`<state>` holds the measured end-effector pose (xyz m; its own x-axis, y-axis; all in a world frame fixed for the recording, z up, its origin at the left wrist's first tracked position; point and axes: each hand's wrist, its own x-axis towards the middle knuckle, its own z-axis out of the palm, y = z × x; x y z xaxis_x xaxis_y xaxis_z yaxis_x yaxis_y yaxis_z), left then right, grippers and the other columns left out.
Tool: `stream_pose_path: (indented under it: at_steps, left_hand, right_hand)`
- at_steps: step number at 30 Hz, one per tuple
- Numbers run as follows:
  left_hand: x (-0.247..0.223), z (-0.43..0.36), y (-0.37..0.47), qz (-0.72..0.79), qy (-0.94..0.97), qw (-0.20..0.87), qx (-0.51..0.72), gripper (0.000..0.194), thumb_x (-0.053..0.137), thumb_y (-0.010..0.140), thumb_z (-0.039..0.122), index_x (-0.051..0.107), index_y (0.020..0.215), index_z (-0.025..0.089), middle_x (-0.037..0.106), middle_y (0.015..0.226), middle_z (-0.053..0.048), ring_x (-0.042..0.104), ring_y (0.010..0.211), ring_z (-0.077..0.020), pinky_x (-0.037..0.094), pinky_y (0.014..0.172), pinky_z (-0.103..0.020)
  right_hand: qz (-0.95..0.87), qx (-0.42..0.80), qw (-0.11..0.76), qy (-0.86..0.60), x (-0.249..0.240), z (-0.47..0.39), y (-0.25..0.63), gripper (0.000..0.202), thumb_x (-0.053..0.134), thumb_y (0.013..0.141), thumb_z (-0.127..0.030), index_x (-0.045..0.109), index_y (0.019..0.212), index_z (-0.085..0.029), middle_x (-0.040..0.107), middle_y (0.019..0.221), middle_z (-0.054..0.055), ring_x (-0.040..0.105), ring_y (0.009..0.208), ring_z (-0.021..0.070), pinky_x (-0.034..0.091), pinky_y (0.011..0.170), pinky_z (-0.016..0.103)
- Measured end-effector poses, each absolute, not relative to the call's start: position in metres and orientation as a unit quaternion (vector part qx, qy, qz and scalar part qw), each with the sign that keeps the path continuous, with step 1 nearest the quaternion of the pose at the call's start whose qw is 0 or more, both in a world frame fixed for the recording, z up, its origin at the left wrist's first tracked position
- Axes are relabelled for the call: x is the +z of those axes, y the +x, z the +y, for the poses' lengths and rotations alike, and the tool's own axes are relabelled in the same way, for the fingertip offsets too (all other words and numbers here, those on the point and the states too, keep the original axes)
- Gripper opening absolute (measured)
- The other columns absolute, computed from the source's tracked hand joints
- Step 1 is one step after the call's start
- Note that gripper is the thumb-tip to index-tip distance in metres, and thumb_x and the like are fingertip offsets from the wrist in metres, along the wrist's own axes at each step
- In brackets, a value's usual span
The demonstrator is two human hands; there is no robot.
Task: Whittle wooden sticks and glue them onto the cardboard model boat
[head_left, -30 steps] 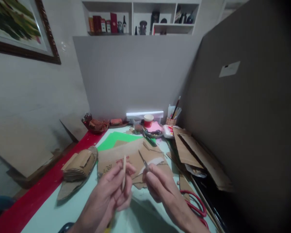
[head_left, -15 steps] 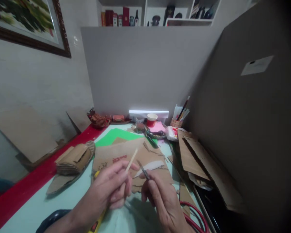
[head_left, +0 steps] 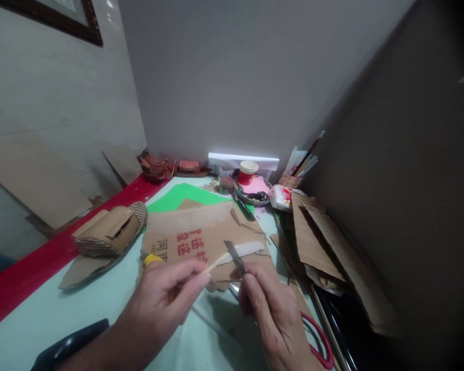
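Observation:
Between thumb and fingers, my left hand (head_left: 170,296) pinches a thin pale wooden stick (head_left: 217,262) that points up and to the right. My right hand (head_left: 268,309) grips a small dark blade (head_left: 235,256), its tip beside the far end of the stick. Below both lies a brown cardboard sheet (head_left: 158,237) with red and black printing, and a white leaf-shaped piece (head_left: 251,248) rests on it. A yellow-handled tool (head_left: 151,259) is partly hidden behind my left hand.
A cardboard boat model (head_left: 108,237) stands at the left. Red-handled scissors (head_left: 322,340) lie at the lower right, near stacked cardboard (head_left: 320,242). Farther back are green sheets (head_left: 181,196), a red cup (head_left: 247,175) and a pen holder (head_left: 291,179).
The view has tilted down. My left hand has turned and the stick has swung lower, toward the right. The blade has come up close to the stick's end.

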<state>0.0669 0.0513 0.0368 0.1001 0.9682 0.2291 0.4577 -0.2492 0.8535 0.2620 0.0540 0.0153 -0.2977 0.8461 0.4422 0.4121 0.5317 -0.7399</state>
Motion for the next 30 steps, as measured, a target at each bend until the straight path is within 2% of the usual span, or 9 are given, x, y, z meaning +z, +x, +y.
stream_pose_path:
  at_steps: [3, 6, 12, 18, 21, 24, 26, 28, 30]
  left_hand:
    - [0.037, 0.051, 0.065, 0.529, 0.684, 0.303, 0.401, 0.033, 0.056, 0.094, 0.037, 0.069, 0.068, 0.022, 0.066, 0.062, 0.0, 0.059, 0.056, -0.0133, 0.039, 0.055, -0.023]
    - [0.041, 0.049, 0.063, 0.52, 0.682, 0.328, 0.396, 0.034, 0.052, 0.095, 0.036, 0.068, 0.068, 0.023, 0.062, 0.06, 0.0, 0.055, 0.056, -0.0135, 0.037, 0.055, -0.024]
    - [0.045, 0.043, 0.065, 0.542, 0.58, 0.486, 0.366, 0.037, 0.051, 0.093, 0.048, 0.063, 0.071, 0.021, 0.029, 0.053, 0.006, 0.026, 0.044, -0.0103, 0.017, 0.04, -0.025]
    - [0.036, 0.046, 0.065, 0.51, 0.579, 0.521, 0.364, 0.038, 0.049, 0.093, 0.054, 0.057, 0.074, 0.022, 0.025, 0.052, 0.008, 0.023, 0.043, -0.0098, 0.017, 0.039, -0.024]
    - [0.033, 0.048, 0.064, 0.5, 0.63, 0.475, 0.357, 0.038, 0.045, 0.097, 0.05, 0.056, 0.074, 0.022, 0.032, 0.052, 0.007, 0.028, 0.042, -0.0099, 0.022, 0.04, -0.024]
    - [0.03, 0.048, 0.065, 0.511, 0.678, 0.381, 0.366, 0.04, 0.04, 0.1, 0.044, 0.057, 0.072, 0.021, 0.049, 0.061, 0.003, 0.047, 0.054, -0.0118, 0.034, 0.053, -0.026]
    - [0.026, 0.047, 0.065, 0.528, 0.701, 0.312, 0.363, 0.039, 0.039, 0.101, 0.04, 0.059, 0.073, 0.021, 0.056, 0.065, 0.001, 0.054, 0.062, -0.0133, 0.037, 0.061, -0.027]
    - [0.022, 0.047, 0.065, 0.53, 0.714, 0.279, 0.363, 0.039, 0.04, 0.1, 0.039, 0.059, 0.073, 0.02, 0.057, 0.065, 0.001, 0.055, 0.062, -0.0134, 0.038, 0.063, -0.028]
    - [0.02, 0.049, 0.064, 0.524, 0.686, 0.341, 0.373, 0.038, 0.044, 0.098, 0.043, 0.058, 0.071, 0.02, 0.052, 0.06, 0.002, 0.049, 0.055, -0.0117, 0.036, 0.056, -0.026]
  right_hand:
    - [-0.771, 0.249, 0.411, -0.417, 0.01, 0.055, 0.261, 0.032, 0.034, 0.106, -0.025, 0.047, 0.076, -0.023, 0.047, 0.062, -0.005, 0.046, 0.052, 0.0094, 0.033, 0.052, 0.023]
    - [-0.767, 0.246, 0.425, -0.413, 0.009, 0.056, 0.257, 0.028, 0.035, 0.106, -0.025, 0.051, 0.083, -0.022, 0.041, 0.061, -0.006, 0.042, 0.05, 0.0098, 0.031, 0.05, 0.023]
    - [-0.767, 0.251, 0.423, -0.412, 0.014, 0.057, 0.253, 0.028, 0.035, 0.105, -0.023, 0.051, 0.081, -0.023, 0.039, 0.061, -0.006, 0.04, 0.05, 0.0109, 0.03, 0.05, 0.024]
    - [-0.747, 0.316, 0.387, -0.438, 0.012, 0.054, 0.253, 0.033, 0.035, 0.105, -0.028, 0.046, 0.074, -0.023, 0.041, 0.062, -0.006, 0.041, 0.054, 0.0111, 0.03, 0.054, 0.024]
    - [-0.736, 0.342, 0.376, -0.447, 0.009, 0.053, 0.252, 0.034, 0.034, 0.105, -0.031, 0.046, 0.075, -0.023, 0.04, 0.062, -0.005, 0.04, 0.055, 0.0118, 0.029, 0.054, 0.025]
    - [-0.732, 0.353, 0.377, -0.443, 0.006, 0.054, 0.251, 0.034, 0.033, 0.105, -0.032, 0.048, 0.077, -0.023, 0.04, 0.062, -0.005, 0.04, 0.056, 0.0124, 0.029, 0.055, 0.025]
    - [-0.73, 0.356, 0.382, -0.441, 0.005, 0.055, 0.251, 0.034, 0.034, 0.105, -0.033, 0.046, 0.075, -0.022, 0.04, 0.062, -0.005, 0.04, 0.057, 0.0124, 0.03, 0.055, 0.025]
    - [-0.727, 0.356, 0.384, -0.443, 0.004, 0.055, 0.251, 0.035, 0.034, 0.105, -0.033, 0.044, 0.074, -0.022, 0.04, 0.062, -0.005, 0.04, 0.057, 0.0124, 0.03, 0.055, 0.025]
    - [-0.73, 0.353, 0.379, -0.446, 0.005, 0.055, 0.25, 0.034, 0.033, 0.105, -0.033, 0.047, 0.076, -0.023, 0.039, 0.062, -0.005, 0.04, 0.056, 0.0127, 0.03, 0.054, 0.025]
